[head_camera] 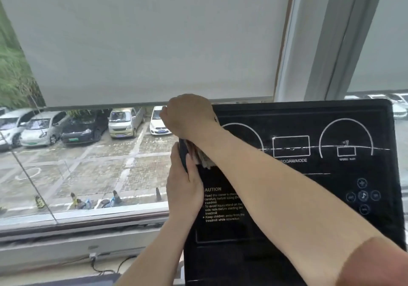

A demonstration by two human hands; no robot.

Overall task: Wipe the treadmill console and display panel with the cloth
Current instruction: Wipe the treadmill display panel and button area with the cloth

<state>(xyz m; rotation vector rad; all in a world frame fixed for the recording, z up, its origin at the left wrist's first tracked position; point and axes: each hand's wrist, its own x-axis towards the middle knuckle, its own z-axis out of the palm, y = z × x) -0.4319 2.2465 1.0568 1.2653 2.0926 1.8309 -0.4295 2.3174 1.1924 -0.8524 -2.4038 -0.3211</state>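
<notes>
Two hands meet at the left edge of the black console [309, 182], which fills the view from 3 to 6 o'clock. The right hand [189, 117], its forearm crossing the panel from 5 o'clock, sits on the console's upper-left corner, at 10 o'clock on the panel face. Its fingers are curled down into a fist over the pale cloth [202, 156], which is bunched beneath the palm and wrist against the panel's left edge; the fingertips are hidden. The left hand [184, 186], directly below at 9 o'clock on the panel, grips the console's left edge, with the thumb laid on the front face just beside the cloth and the fingers wrapped behind. A white caution label [223, 205] lies beside this hand, and round buttons [363, 195] sit at 4 o'clock on the panel. Behind, a white blind [143, 42] hangs at 12 o'clock above parked cars [84, 127] at 9 o'clock.
</notes>
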